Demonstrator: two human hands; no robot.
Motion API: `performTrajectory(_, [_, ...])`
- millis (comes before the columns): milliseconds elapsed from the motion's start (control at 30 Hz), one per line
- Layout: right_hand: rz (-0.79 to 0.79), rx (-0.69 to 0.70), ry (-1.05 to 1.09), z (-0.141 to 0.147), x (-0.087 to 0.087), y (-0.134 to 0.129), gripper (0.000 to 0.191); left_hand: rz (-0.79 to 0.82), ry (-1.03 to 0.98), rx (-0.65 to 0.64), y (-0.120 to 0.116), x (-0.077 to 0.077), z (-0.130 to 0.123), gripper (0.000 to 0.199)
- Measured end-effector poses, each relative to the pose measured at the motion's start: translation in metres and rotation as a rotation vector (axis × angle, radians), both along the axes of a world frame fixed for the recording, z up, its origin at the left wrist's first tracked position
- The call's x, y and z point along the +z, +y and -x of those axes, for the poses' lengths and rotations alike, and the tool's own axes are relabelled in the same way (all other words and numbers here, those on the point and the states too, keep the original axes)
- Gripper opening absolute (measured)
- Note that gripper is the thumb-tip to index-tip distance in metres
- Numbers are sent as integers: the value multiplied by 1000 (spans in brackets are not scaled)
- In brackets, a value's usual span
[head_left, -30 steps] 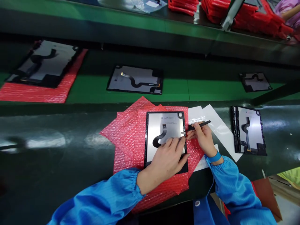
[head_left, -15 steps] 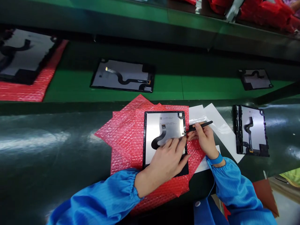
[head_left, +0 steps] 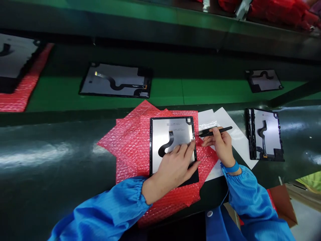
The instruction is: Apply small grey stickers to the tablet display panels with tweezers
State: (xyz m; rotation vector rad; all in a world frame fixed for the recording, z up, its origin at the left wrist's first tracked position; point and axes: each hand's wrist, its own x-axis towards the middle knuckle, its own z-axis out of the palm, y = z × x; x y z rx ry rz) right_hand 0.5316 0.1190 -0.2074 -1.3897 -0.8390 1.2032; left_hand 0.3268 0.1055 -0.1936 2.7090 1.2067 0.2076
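Observation:
A tablet screen panel (head_left: 160, 130) lies back side up on red bubble wrap sheets (head_left: 130, 140); its silver back carries a curved black ribbon cable (head_left: 165, 147). My left hand (head_left: 175, 164) rests across the panel's lower right part, fingers stretched out and fingertips at the right edge. In my right hand (head_left: 222, 144) are black tweezers (head_left: 223, 130), pinched between thumb and fingers. Their tips are just off the panel's right edge, near my left fingertips. A blue band (head_left: 232, 168) circles my right wrist.
White sheets (head_left: 237, 139) lie to the right of the bubble wrap. Beyond them are more screen panels (head_left: 269, 134), apparently stacked. On the green shelf behind are another panel (head_left: 127, 75), a smaller-looking one (head_left: 267, 82) at right, and one on bubble wrap (head_left: 15, 60) at left.
The tweezers have drawn back a little to the right from the panel's edge. My left hand stays on the panel. The whole view has shifted slightly.

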Motion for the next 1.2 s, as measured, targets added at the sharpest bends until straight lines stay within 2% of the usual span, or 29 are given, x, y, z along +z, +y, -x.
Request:
performTrajectory(100, [-45,-33,-44,-21,9,-19,45,2,-3,10,4,1,1,66])
performTrajectory(267, [-29,3,-135,-51,11,-76,37,-10,-11,44,2,7,-1,64])
performTrajectory(333, [19,62,-154,-54,5,-98,36,-40,-80,-67,-10,9,-3,59])
performTrajectory(433, [59,153,-164,-51,-7,-118,35,-17,-141,-400,-38,8,-7,59])
performTrajectory(467, [59,166,-170,-50,-10,-121,36,-1,-118,-477,-47,6,-9,63])
performTrajectory(533, [50,162,-186,-48,-15,-125,36,9,-33,-520,-60,0,-11,72])
performTrajectory(633, [41,161,-227,-49,-19,-127,34,-5,67,-464,-69,-7,-10,75])
performTrajectory(867, [38,255,-392,-53,-17,-128,34,7,67,-409,-71,-7,-7,81])
performTrajectory(1200, [41,282,-399,-50,-13,-126,30,51,84,-394,-73,-10,-8,89])
